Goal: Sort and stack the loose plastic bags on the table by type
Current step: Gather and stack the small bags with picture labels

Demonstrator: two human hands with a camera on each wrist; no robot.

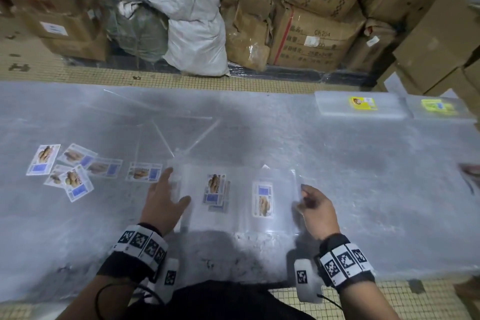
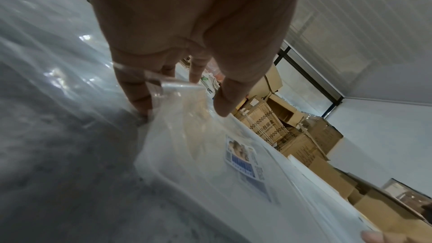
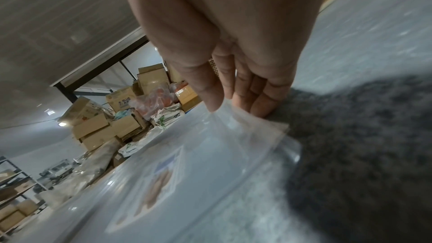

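Clear plastic bags with printed labels lie on the grey table (image 1: 350,169). A stack of them (image 1: 215,191) sits in front of me. My left hand (image 1: 179,186) rests on its left edge with fingers straight and spread; in the left wrist view the bag edge (image 2: 168,85) curls up against those fingers (image 2: 138,95). Right of the stack lies a single labelled bag (image 1: 262,199). My right hand (image 1: 302,197) pinches its right edge, and the right wrist view shows the bag corner (image 3: 252,127) between thumb and fingers (image 3: 259,104). Several loose labelled bags (image 1: 75,182) lie scattered at the left.
Two neat stacks of clear bags with yellow labels (image 1: 361,105) (image 1: 439,108) stand at the table's far right. Cardboard boxes (image 1: 311,39) and white sacks (image 1: 197,41) crowd the floor beyond the far edge. Another labelled bag (image 1: 470,174) shows at the right border.
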